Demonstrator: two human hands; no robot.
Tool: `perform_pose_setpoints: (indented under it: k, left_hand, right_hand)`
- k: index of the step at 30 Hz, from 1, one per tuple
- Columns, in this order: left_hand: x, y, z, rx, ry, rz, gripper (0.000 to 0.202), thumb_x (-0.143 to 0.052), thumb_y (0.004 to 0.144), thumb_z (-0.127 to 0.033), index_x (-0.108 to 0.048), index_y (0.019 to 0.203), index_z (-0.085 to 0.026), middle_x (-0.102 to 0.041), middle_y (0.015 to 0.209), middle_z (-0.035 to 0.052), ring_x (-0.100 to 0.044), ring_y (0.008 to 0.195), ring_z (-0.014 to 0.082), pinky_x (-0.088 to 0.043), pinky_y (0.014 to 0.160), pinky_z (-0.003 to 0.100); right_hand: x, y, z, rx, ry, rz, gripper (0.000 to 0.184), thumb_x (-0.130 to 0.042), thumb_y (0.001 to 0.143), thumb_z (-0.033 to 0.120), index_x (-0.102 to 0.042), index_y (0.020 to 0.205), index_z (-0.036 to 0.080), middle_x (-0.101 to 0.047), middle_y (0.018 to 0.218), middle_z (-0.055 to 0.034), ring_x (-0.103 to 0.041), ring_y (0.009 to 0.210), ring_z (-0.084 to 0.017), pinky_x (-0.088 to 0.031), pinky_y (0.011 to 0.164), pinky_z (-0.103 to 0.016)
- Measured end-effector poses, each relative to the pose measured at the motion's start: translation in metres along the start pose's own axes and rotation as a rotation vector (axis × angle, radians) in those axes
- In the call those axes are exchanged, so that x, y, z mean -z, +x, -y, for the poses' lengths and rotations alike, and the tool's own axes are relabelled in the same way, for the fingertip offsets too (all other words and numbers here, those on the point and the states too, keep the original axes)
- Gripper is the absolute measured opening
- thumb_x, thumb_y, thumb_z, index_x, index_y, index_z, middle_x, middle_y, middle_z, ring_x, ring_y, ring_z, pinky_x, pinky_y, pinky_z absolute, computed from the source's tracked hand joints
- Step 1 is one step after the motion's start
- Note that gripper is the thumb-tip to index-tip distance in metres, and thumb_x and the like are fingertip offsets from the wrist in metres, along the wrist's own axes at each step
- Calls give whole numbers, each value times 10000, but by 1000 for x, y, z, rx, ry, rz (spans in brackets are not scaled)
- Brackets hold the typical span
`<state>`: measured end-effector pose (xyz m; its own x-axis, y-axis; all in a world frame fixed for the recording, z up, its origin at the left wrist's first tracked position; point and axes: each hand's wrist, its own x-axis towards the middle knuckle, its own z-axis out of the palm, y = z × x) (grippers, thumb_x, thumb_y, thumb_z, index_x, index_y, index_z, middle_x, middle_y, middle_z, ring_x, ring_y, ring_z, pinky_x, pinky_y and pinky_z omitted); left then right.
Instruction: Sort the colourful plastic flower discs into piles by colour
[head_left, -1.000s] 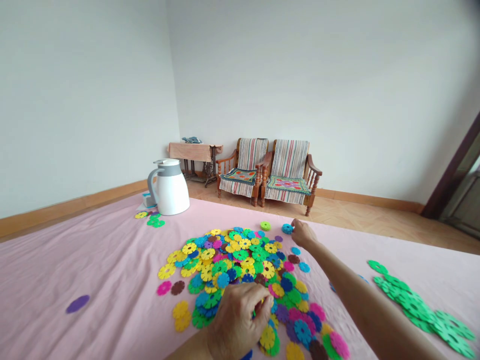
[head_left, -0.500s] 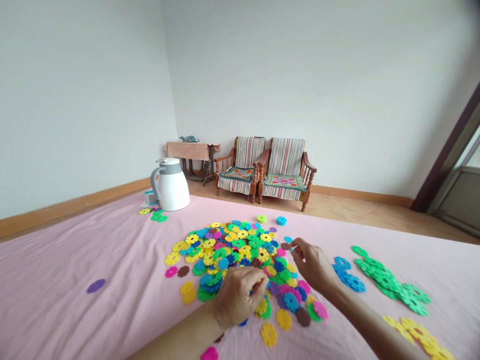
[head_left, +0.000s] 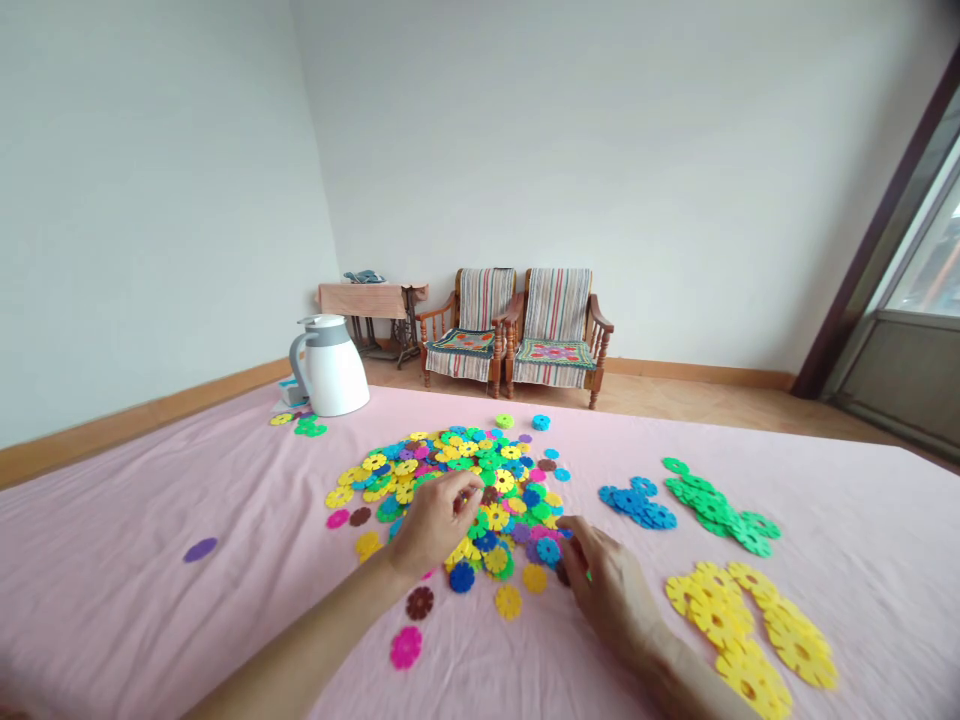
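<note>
The left hand (head_left: 433,522) curls its fingers into the disc pile (head_left: 480,470) in the middle of the pink cloth (head_left: 150,500). The right hand (head_left: 609,588) touches the pile's near edge. I cannot tell whether either grip pinches a disc.

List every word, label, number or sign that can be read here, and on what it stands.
None readable. The white jug and the coloured discs by the left hand and right hand bear no print; the small box beside the jug is too small to tell.

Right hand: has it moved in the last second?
Yes. The right hand came back toward the person, from the far edge of the mixed disc pile to its near edge.
</note>
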<state>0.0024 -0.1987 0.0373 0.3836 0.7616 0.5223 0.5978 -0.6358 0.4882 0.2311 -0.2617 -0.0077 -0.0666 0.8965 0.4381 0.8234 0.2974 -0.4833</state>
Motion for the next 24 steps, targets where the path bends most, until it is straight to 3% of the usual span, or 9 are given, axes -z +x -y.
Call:
perform_pose_setpoints:
  k: [4,10,17,24]
  left_hand:
    - [27,-6,17,31,55,82,172,-505,798,-132,-647,871,-198,-635,875,19,-584,723,129,-453,667,227]
    - [46,-30,18,94,105,249,109,-557,787,-173,-661,787,-206,-589,786,1,-554,657,120,-429,602,217]
    - [22,-20,1,-45,171,287,235,-589,792,-181,-651,1011,-239,-586,980,32,-546,946,182,-429,845,291]
    - [2,-9,1,-107,276,324,176,-510,839,-143,-663,898,-208,-594,876,36,-560,869,170,-429,777,264]
  right_hand:
    - [-9,-3,-5,54,28,-6,237,-328,889,206,-554,959,204,-664,773,-35,-626,703,-165,-433,628,-252]
    - [-14,-2,-6,51,70,2,222,-345,883,187,-560,935,200,-660,776,-35,-620,716,-168,-429,635,-262]
    - [-10,-2,-4,46,85,25,215,-348,892,198,-562,905,193,-641,778,-37,-598,709,-164,-412,634,-262]
    - [-9,-2,-3,50,79,22,219,-348,890,177,-567,890,186,-632,779,-43,-588,723,-159,-397,650,-250]
